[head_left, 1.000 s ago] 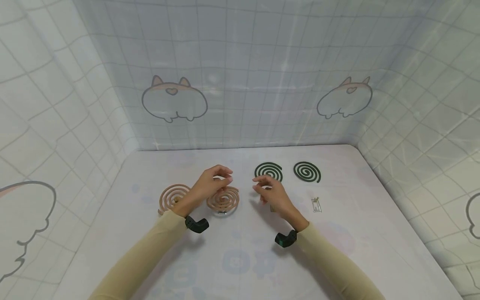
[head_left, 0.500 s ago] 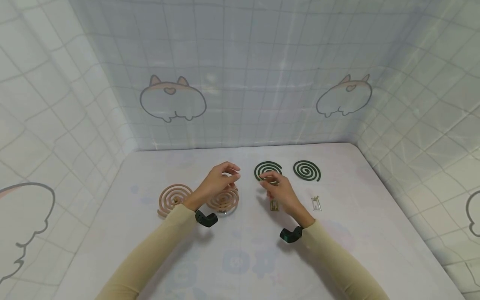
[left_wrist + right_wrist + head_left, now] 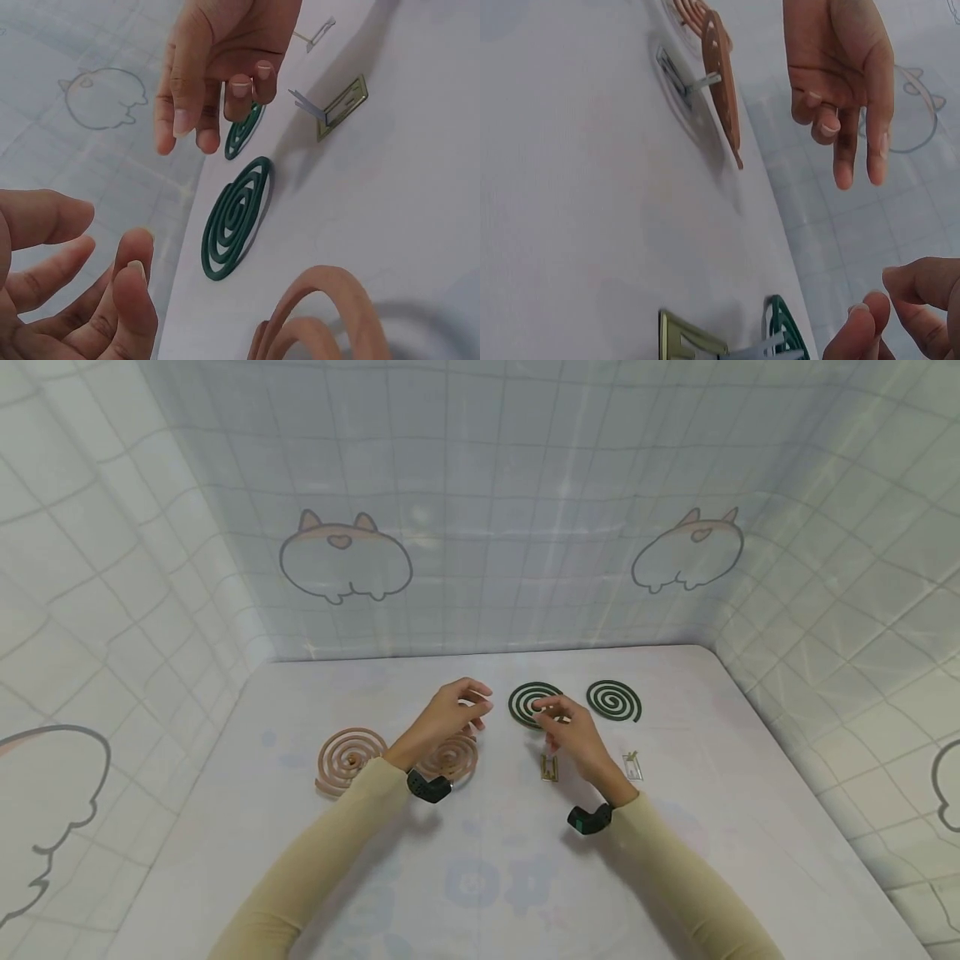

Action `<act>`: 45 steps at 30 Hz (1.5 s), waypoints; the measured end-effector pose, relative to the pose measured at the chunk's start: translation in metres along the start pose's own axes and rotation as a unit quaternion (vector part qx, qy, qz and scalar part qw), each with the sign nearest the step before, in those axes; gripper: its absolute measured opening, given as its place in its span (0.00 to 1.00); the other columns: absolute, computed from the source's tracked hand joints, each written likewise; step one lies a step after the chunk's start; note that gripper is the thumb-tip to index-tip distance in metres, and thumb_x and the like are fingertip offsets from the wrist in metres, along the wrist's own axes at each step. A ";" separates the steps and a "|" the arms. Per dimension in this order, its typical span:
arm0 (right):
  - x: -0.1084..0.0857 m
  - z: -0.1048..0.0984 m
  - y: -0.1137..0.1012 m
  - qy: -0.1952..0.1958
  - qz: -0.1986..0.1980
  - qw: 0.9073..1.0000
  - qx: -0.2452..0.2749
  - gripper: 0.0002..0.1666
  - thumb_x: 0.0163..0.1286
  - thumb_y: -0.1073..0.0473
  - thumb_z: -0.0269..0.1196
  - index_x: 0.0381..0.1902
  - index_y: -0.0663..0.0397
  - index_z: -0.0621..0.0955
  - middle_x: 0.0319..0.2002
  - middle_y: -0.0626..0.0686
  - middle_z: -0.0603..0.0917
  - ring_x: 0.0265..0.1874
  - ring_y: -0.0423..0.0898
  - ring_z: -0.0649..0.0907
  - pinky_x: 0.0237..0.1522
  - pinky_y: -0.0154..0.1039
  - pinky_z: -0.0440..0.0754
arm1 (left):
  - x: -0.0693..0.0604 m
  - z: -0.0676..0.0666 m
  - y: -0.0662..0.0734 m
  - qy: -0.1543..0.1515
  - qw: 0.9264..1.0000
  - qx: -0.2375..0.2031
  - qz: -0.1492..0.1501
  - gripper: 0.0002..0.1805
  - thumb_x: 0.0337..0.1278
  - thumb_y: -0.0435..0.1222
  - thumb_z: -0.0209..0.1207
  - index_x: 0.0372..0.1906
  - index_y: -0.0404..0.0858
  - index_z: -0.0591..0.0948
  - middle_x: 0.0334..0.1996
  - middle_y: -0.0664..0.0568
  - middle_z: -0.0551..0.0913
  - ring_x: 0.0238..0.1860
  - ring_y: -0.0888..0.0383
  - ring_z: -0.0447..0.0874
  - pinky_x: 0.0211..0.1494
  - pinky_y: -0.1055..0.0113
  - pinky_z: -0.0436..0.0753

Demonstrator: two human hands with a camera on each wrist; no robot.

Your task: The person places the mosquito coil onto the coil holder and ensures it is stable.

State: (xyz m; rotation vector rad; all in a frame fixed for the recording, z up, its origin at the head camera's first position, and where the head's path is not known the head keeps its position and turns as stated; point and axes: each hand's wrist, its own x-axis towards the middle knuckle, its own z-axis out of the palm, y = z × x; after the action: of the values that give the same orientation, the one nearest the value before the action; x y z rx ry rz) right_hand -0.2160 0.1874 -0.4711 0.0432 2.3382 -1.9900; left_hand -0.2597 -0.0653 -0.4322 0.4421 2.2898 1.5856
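Above the right-hand brown mosquito coil [image 3: 447, 760] hovers my left hand [image 3: 453, 710], its fingers loosely bent around nothing. My right hand [image 3: 576, 732] hangs in the air before the nearer green mosquito coil [image 3: 537, 703], covering part of its edge; it too holds nothing. A second green coil [image 3: 612, 701] lies flat to the right. A gold metal coil stand [image 3: 550, 768] sits below my right hand, its prong raised in the left wrist view. The other brown coil [image 3: 321, 762] is at the left, partly behind my left forearm. In the right wrist view a brown coil [image 3: 724, 82] rests raised on a stand's prong.
A silver metal stand [image 3: 633, 767] lies on the white table [image 3: 480, 843] right of the gold one. Grid-patterned cloth walls [image 3: 480, 527] enclose the table at the back and both sides. A black wrist camera [image 3: 430, 786] is strapped to the left wrist.
Both hands have moved to the right and slightly away from me, still empty. The gold stand has come out from behind my right hand. The coils and stands keep their places.
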 end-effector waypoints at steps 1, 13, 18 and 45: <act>0.001 -0.001 0.000 0.003 0.001 1.000 0.000 0.21 0.74 0.57 0.67 0.60 0.61 0.80 0.47 0.61 0.81 0.24 0.45 0.76 0.25 0.38 0.79 | 0.001 0.000 0.000 -0.001 1.000 0.001 0.002 0.14 0.73 0.38 0.62 0.59 0.41 0.79 0.50 0.45 0.84 0.42 0.36 0.86 0.43 0.45 0.86; 0.013 -0.015 0.018 0.041 0.038 0.998 -0.020 0.20 0.74 0.57 0.67 0.61 0.55 0.81 0.49 0.57 0.80 0.24 0.45 0.77 0.26 0.36 0.78 | 0.017 0.010 -0.006 -0.001 1.000 -0.009 -0.011 0.20 0.73 0.38 0.62 0.64 0.35 0.76 0.51 0.43 0.83 0.43 0.37 0.87 0.41 0.53 0.87; 0.016 -0.020 0.020 0.054 0.051 0.997 -0.021 0.22 0.74 0.57 0.67 0.63 0.54 0.80 0.51 0.58 0.80 0.25 0.45 0.78 0.27 0.37 0.79 | 0.025 0.016 -0.007 0.000 0.999 -0.027 -0.034 0.22 0.74 0.38 0.61 0.66 0.33 0.75 0.52 0.42 0.81 0.46 0.38 0.87 0.47 0.50 0.86; 0.037 -0.031 0.025 0.089 0.075 0.987 -0.113 0.32 0.74 0.53 0.67 0.72 0.51 0.74 0.44 0.56 0.79 0.18 0.41 0.74 0.21 0.35 0.73 | 0.061 0.051 -0.016 0.015 0.995 -0.032 -0.088 0.21 0.71 0.37 0.63 0.63 0.33 0.76 0.46 0.43 0.84 0.47 0.44 0.85 0.46 0.57 0.86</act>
State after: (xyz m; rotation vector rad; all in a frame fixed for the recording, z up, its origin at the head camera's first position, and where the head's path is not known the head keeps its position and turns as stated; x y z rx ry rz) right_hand -0.2525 0.2212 -0.4940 0.3864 2.5675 -1.7069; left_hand -0.2941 -0.0012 -0.4692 0.1952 2.2228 1.5824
